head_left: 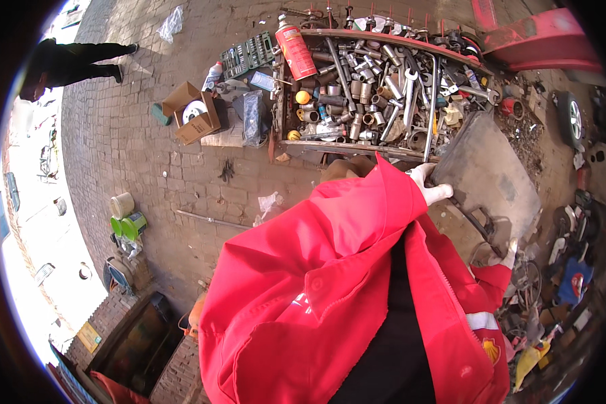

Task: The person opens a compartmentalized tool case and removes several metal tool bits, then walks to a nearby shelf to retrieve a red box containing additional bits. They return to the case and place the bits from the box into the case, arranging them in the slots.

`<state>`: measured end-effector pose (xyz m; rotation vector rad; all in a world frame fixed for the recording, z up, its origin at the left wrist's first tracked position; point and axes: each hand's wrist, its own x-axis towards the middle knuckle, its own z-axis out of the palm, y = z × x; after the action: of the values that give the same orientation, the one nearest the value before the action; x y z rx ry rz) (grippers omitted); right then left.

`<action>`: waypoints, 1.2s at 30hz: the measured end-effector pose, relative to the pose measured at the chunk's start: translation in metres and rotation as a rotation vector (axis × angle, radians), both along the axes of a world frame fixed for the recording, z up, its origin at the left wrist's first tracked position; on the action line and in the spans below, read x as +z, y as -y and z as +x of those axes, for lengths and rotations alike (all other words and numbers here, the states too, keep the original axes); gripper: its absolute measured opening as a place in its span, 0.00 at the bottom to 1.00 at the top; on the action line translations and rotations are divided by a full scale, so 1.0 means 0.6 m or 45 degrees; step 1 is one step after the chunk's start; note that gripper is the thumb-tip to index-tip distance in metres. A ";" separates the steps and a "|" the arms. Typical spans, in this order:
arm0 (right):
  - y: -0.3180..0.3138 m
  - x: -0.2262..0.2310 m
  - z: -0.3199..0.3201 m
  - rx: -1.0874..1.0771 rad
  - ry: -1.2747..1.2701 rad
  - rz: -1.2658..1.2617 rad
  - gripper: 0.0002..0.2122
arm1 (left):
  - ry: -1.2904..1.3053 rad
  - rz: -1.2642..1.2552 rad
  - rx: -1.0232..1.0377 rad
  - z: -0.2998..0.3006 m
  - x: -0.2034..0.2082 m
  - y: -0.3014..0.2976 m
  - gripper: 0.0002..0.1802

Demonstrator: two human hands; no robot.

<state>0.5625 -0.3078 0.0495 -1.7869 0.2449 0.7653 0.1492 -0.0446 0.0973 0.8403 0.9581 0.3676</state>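
Note:
My left hand (429,186), in a pale glove, is at the near edge of a tray (357,147) full of tools, its thumb stretched out to the right. Its curled fingers meet the lower end of a long metal bar (433,101) that crosses the tray. Sockets (365,93), wrenches (409,94) and an orange ball (303,97) lie in the tray. Lower right, my right hand (512,254) is beside a worn grey sheet (495,172); its fingers are mostly hidden. A dark rod (475,221) runs between both hands.
A red spray can (295,50) lies at the tray's far left corner. Left of it are an opened green socket case (248,55) and a cardboard box (190,113). A red metal beam (545,42) juts in from the right. A wheel (574,120) and clutter lie farther right.

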 end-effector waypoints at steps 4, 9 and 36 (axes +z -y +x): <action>0.001 -0.026 0.004 -0.039 -0.062 0.093 0.29 | -0.030 -0.032 0.004 0.011 -0.015 0.022 0.48; -0.024 -0.075 -0.002 0.067 -0.115 0.199 0.25 | -0.113 -0.061 0.052 0.000 -0.040 0.030 0.47; -0.309 -0.354 -0.251 1.333 -0.019 -0.164 0.41 | 0.094 -0.184 1.161 -0.260 -0.371 0.083 0.26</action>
<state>0.4117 -0.1225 -0.1629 -1.9871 -0.7126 1.5008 -0.0070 -0.0947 -0.1255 0.2073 1.2455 1.0854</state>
